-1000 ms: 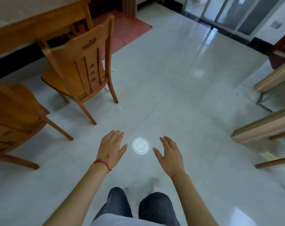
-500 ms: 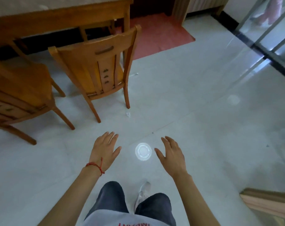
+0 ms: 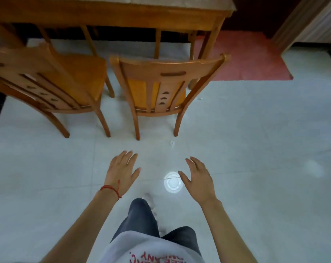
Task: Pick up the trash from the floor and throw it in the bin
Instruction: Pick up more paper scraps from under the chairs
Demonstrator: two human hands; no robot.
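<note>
Head view, only one I've got. Left hand with the red string bracelet and right hand both held out over the pale glossy tiled floor, fingers spread and relaxed, holding nothing.

Trash: small crumpled white scrap on the tiles at about 12 o'clock from the right hand, just beside the front right leg of the nearer orange wooden slat-back chair. A second tiny white scrap lies further out, at 1 o'clock from that chair's seat; too small for me to say what it is. Neither hand touches either piece.

The bright white ring between the hands reads to me as a light reflection on the tile, not litter.

Second orange wooden chair at 10 o'clock, wooden dining table at 12, red mat at 1 o'clock.

No bin in view.

My read: task barely started. Nothing picked up, nothing binned. Left to do: reach the near scrap, pinch it, likely the far one too, then find the bin.
</note>
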